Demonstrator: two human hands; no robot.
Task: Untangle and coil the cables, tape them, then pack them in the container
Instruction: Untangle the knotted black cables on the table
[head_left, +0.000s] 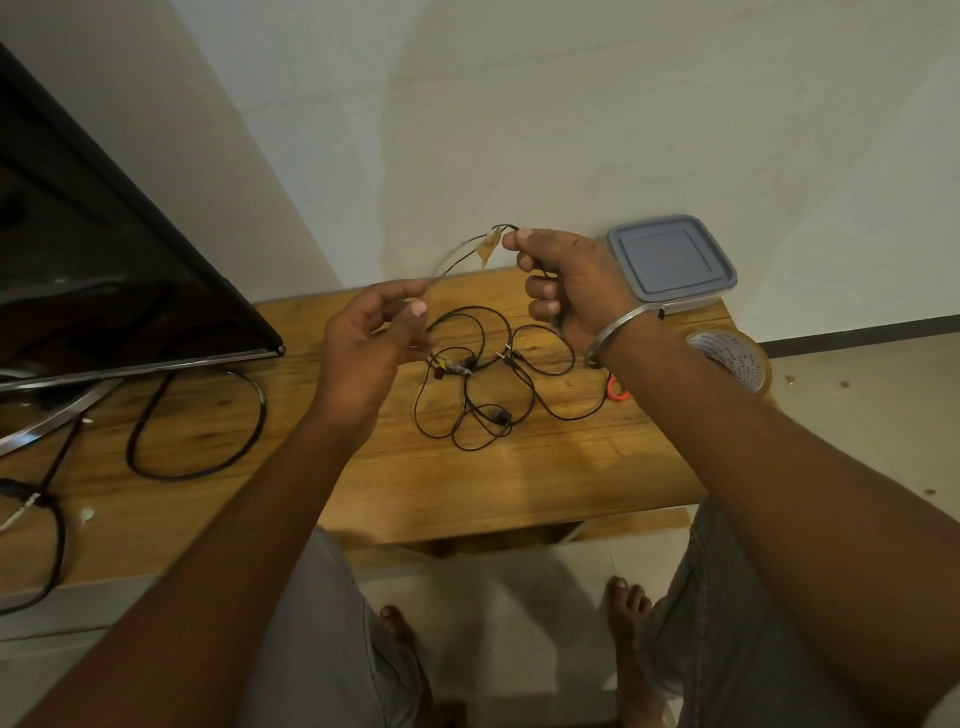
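While both hands are raised above the wooden table (467, 483), the right hand (566, 286) grips a thin black cable (462, 255) in curled fingers, thumb and forefinger pinching it beside a scrap of brown tape (488, 250). The left hand (363, 343), fingers loosely curled, pinches the strand's lower end. Other earphone cables (483, 384) lie tangled on the table below. A lidded plastic container (672, 265) and a tape roll (737, 364) sit at the far right.

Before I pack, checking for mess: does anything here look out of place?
Thin black cables lie tangled on the wooden table, and a crumpled scrap of brown tape hangs from the cable pinched in the right hand.
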